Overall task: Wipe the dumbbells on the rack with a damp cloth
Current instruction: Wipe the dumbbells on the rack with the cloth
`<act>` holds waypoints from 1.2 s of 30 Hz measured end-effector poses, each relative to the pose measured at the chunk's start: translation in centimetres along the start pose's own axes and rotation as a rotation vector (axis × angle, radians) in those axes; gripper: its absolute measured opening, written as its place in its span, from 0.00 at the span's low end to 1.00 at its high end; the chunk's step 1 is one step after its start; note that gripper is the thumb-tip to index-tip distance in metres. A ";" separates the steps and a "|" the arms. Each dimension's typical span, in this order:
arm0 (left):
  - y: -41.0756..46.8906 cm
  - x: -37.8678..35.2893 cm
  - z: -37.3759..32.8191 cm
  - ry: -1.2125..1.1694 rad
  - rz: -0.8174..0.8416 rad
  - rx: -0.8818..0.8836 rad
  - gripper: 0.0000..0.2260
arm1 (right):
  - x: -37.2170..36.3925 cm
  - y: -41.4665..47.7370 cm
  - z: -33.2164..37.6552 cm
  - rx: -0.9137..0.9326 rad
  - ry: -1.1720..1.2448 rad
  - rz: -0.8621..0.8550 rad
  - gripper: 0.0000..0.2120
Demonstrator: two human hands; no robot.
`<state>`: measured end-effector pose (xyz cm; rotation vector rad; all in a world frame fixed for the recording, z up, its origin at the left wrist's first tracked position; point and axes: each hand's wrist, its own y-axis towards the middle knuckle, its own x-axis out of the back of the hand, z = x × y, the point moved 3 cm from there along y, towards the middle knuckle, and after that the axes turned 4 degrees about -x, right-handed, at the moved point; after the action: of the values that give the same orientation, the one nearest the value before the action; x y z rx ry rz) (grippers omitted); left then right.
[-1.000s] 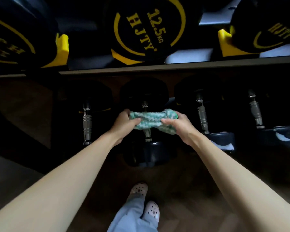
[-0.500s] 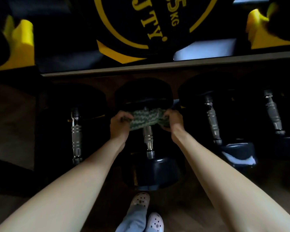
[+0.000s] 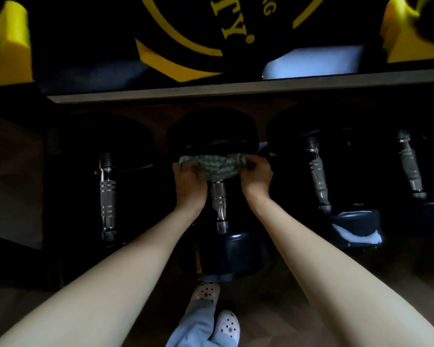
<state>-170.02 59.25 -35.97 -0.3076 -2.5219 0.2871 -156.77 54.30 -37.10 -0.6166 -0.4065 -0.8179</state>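
- The green patterned cloth (image 3: 217, 167) is held stretched sideways at centre frame, over the far end of the handle (image 3: 219, 199) of the middle dumbbell (image 3: 226, 254) on the lower rack level.
- The left hand (image 3: 189, 182) is curled and pinches the cloth's left end. The right hand (image 3: 256, 180) is curled and pinches the right end.
- The step is judged to be wiping the handle close to the far head (image 3: 212, 131).
- For a good wipe, the cloth is best kept taut and wrapped partly round the bar, then drawn down toward the near head.
- Firm pressure is likely needed at the grooved rings, where grime collects.
- Fingertips are buried in the fabric, so the exact grip is not seen.
- Whether the cloth actually touches the bar or the far head cannot be told, and dampness cannot be judged.
- The left dumbbell (image 3: 107, 196) and right dumbbell (image 3: 318, 176) are mostly lost in shadow.
- The upper dumbbell (image 3: 186, 26) is cut off at the top edge, so its yellow lettering is only partly readable.
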 end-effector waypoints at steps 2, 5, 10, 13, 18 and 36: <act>0.8 -1.1 0.2 -0.032 0.087 0.158 0.14 | -1.1 0.0 0.3 -0.080 0.020 0.111 0.11; 2.0 -1.7 0.3 -0.009 0.167 0.194 0.17 | -2.3 0.0 0.7 -0.109 0.043 0.212 0.14; 3.5 -2.0 0.7 0.023 0.262 0.311 0.20 | -3.3 1.3 0.1 -0.195 0.056 0.317 0.16; 3.4 -1.6 1.1 0.013 0.293 0.305 0.18 | -3.4 1.5 -0.6 -0.249 0.012 0.422 0.18; 2.5 -0.7 2.1 0.013 0.357 0.287 0.16 | -3.0 1.7 -0.9 -0.247 -0.099 0.450 0.16; -2.1 0.1 0.9 0.355 0.799 0.294 0.12 | 0.4 -3.4 -0.8 -0.262 -0.558 0.750 0.18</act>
<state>-170.94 57.12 -36.13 -1.1276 -1.8690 0.8154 -159.04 51.74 -36.29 -1.1566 -0.5241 0.0382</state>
